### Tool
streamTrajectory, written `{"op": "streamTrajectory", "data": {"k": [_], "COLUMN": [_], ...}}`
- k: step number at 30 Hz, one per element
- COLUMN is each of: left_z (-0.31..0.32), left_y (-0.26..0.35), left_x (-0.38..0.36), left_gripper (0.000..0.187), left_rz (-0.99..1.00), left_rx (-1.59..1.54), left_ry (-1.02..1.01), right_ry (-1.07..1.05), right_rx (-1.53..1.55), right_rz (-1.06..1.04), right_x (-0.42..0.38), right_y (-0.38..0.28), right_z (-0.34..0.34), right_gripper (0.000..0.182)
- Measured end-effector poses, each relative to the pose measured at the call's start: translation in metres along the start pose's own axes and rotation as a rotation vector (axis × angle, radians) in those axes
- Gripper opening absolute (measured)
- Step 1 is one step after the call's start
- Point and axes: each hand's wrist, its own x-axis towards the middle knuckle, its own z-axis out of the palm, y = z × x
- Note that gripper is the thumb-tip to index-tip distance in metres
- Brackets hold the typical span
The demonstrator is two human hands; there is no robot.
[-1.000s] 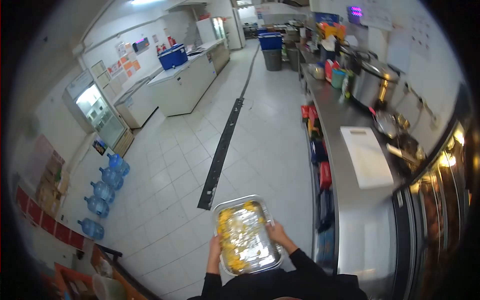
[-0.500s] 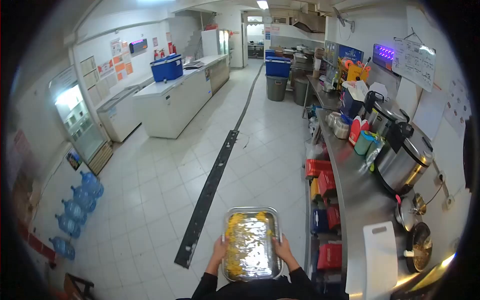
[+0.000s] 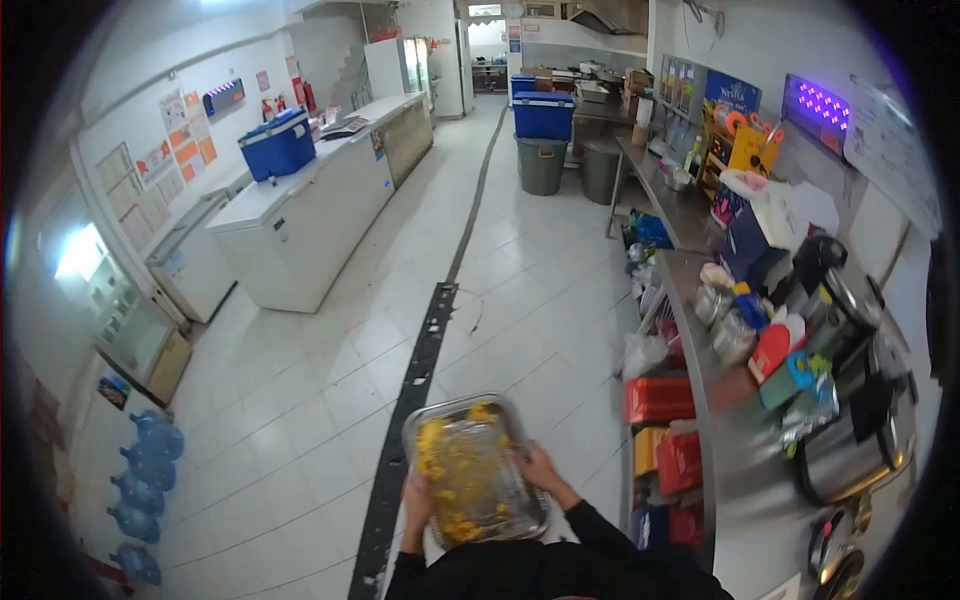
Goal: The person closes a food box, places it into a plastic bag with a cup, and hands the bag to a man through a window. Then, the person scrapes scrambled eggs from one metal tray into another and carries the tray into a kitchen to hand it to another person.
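Long tiled kitchen aisle, black floor strip point(image 3: 415, 370) down the middle. Chest freezers point(image 3: 300, 215) left, steel bench point(image 3: 735, 400) right, crowded with cookers and containers. Metal tray point(image 3: 470, 470) with yellow food scraps is mid-aisle at waist height, off any surface, nowhere set down yet. Left hand point(image 3: 415, 497) and right hand point(image 3: 540, 468) each grip a long edge, closed on it.

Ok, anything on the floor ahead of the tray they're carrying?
Nothing visible. Both hands, left hand and right hand, hold the tray; the tiled floor ahead looks open up to the grey bins.
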Motion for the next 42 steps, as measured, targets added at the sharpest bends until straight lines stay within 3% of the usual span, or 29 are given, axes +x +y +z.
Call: {"op": "streamTrajectory", "data": {"k": [2,4,6,10,13,14,16,17,20,21,24,25,27,29,32,33,34,35,38,40,41,42], "left_z": [0.015,0.017,0.027,0.063,0.107,0.132,0.168,0.185,0.231,0.245,0.268,0.267,0.265,0.261,0.253,0.258,0.258,0.269,0.293,0.284,0.263,0.263], "left_y": [-0.031,-0.032,-0.040,-0.004,0.041,0.041,0.061,0.085,0.140,0.147,0.155,0.162,0.145,0.153,0.165,0.145,0.130,0.098,0.038,0.062,0.120,0.133], "left_x": [0.059,0.114,0.174,0.332,0.452,0.494,0.565,0.602,0.684,0.712,0.806,0.836,0.873,0.913,0.976,0.891,0.877,0.877,0.880,0.862,0.860,0.863], "left_gripper": [0.041,0.039,0.039,0.041,0.044,0.044,0.044,0.044,0.044,0.045,0.047,0.046,0.044,0.043,0.043,0.043,0.043,0.044,0.048,0.057,0.057,0.055], "left_rz": [-0.045,-0.202,-0.263,-0.280,-0.038,-0.079,0.068,0.252,0.138,0.081,-0.114,-0.185,-0.023,-0.081,-0.271,-0.312,-0.363,-0.299,0.001,-0.003,-0.301,-0.267], "left_rx": [-0.258,-0.212,-0.134,-0.211,-0.060,-0.098,-0.028,0.083,-0.049,-0.014,-0.036,-0.037,-0.105,-0.115,-0.192,-0.188,-0.184,-0.221,0.058,-0.096,-0.182,-0.060], "left_ry": [0.186,0.249,0.204,0.025,-0.003,-0.142,-0.361,-0.430,-0.294,-0.202,-0.225,-0.241,-0.166,-0.006,0.213,0.226,0.241,0.286,0.238,0.200,0.104,0.055], "right_ry": [-0.236,-0.355,-0.312,-0.067,-0.094,-0.094,0.137,0.250,0.459,0.337,0.074,0.107,0.081,-0.006,-0.307,-0.309,-0.321,-0.315,-0.200,-0.167,-0.182,-0.139], "right_rx": [0.098,0.043,-0.047,-0.232,-0.033,0.042,-0.013,-0.035,-0.135,-0.060,0.151,0.109,0.065,0.048,0.025,0.054,0.083,0.111,0.103,0.036,0.018,0.090], "right_rz": [0.137,0.126,0.154,0.139,0.230,0.231,0.165,0.138,0.075,0.179,0.428,0.366,0.295,0.283,0.244,0.180,0.122,0.077,-0.028,0.025,0.083,0.168], "right_x": [0.083,0.156,0.218,0.347,0.443,0.471,0.523,0.551,0.642,0.674,0.790,0.833,0.885,0.948,1.062,0.985,0.977,0.974,0.956,0.926,0.917,0.903], "right_y": [0.011,-0.005,0.014,0.022,0.023,0.033,0.049,0.061,0.119,0.122,0.083,0.094,0.080,0.035,0.044,0.074,0.089,0.093,0.111,0.131,0.129,0.114], "right_z": [0.020,0.027,0.040,0.021,-0.038,-0.053,-0.079,-0.090,-0.108,-0.117,-0.142,-0.141,-0.129,-0.127,-0.101,-0.099,-0.085,-0.073,-0.060,-0.085,-0.094,-0.105], "right_gripper": [0.059,0.061,0.061,0.058,0.047,0.045,0.037,0.035,0.034,0.035,0.045,0.047,0.048,0.045,0.048,0.048,0.049,0.050,0.046,0.042,0.041,0.039]}}
